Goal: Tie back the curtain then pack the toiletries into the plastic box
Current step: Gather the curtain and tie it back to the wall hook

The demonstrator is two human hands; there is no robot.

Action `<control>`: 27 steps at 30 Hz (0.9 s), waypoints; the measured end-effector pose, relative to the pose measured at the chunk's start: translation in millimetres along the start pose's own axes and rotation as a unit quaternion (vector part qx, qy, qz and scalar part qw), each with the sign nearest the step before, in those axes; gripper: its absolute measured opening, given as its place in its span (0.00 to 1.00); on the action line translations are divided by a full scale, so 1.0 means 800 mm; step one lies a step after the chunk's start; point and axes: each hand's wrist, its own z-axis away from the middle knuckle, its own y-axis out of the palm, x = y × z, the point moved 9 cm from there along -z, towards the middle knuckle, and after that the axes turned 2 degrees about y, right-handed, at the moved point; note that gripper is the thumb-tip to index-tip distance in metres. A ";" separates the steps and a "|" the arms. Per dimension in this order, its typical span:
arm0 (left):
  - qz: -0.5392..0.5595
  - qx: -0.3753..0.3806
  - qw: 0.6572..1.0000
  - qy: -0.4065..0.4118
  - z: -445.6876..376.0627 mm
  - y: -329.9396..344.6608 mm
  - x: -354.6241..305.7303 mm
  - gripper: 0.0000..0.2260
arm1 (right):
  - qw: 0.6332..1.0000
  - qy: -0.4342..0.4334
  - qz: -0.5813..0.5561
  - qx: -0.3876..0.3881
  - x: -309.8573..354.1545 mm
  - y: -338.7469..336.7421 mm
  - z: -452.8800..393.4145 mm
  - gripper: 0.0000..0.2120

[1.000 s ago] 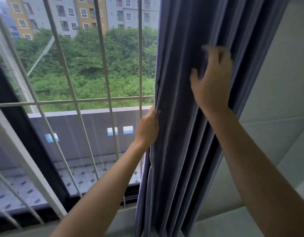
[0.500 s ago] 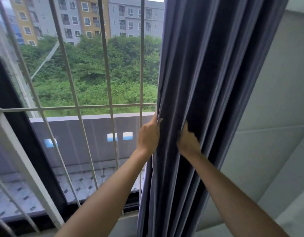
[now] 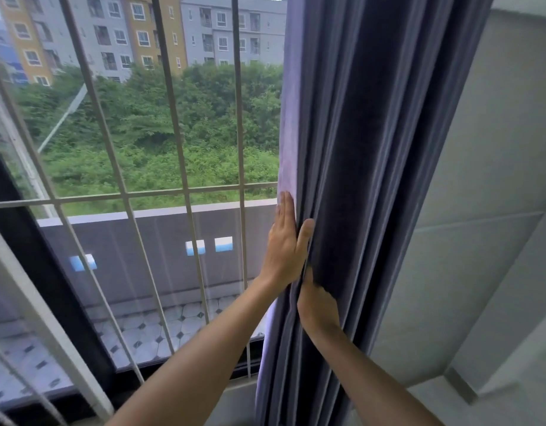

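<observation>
A blue-grey curtain [image 3: 373, 149] hangs in tight vertical folds to the right of the window. My left hand [image 3: 285, 247] lies flat against its left edge, with the fingers straight and pointing up and the thumb pressed into a fold. Just below it, my right hand [image 3: 317, 305] grips the folds; its fingers are buried in the fabric and hidden. No tie-back, toiletries or plastic box are in view.
White window bars [image 3: 185, 195] cross the glass on the left, with a dark window frame [image 3: 50, 287] beside them. A pale wall [image 3: 480, 210] stands right of the curtain, with a ledge [image 3: 450, 395] at its lower right. Trees and apartment blocks lie outside.
My right hand dropped from high on the curtain to just under my left hand and dug into the folds. My left hand's fingers straightened along the curtain's edge.
</observation>
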 end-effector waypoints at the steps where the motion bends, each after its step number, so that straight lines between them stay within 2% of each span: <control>1: 0.001 0.001 1.000 0.006 -0.001 0.002 -0.002 0.31 | 1.000 0.002 -0.007 0.004 -0.001 0.001 0.001 0.23; 6: -0.011 0.009 1.000 -0.003 -0.010 0.011 -0.002 0.32 | 1.000 -0.005 -0.012 0.000 -0.001 0.000 0.003 0.23; 16: -0.053 0.040 0.997 0.038 -0.016 0.019 -0.008 0.28 | 0.999 -0.025 -0.030 0.020 0.015 0.010 0.006 0.23; 20: -0.097 0.022 0.994 0.048 -0.021 0.020 -0.002 0.24 | 0.994 -0.030 -0.087 0.051 0.013 0.013 0.011 0.26; 22: -0.115 0.015 0.992 0.044 -0.024 0.020 0.008 0.25 | 0.990 -0.031 -0.129 0.052 0.014 -0.005 0.011 0.24; 23: -0.119 0.012 0.992 0.042 -0.026 0.019 0.012 0.26 | 0.989 -0.036 -0.143 0.023 0.015 -0.026 0.006 0.20; 24: -0.121 0.011 0.992 0.038 -0.028 0.017 0.016 0.27 | 0.985 -0.045 -0.162 -0.037 0.015 -0.058 0.001 0.18; 25: -0.121 0.012 0.992 0.033 -0.029 0.016 0.019 0.28 | 0.972 -0.059 -0.190 -0.123 0.014 -0.099 -0.003 0.17; 27: -0.122 0.012 0.992 0.023 -0.032 0.012 0.024 0.29 | 0.915 -0.103 -0.230 -0.316 0.012 -0.191 -0.003 0.17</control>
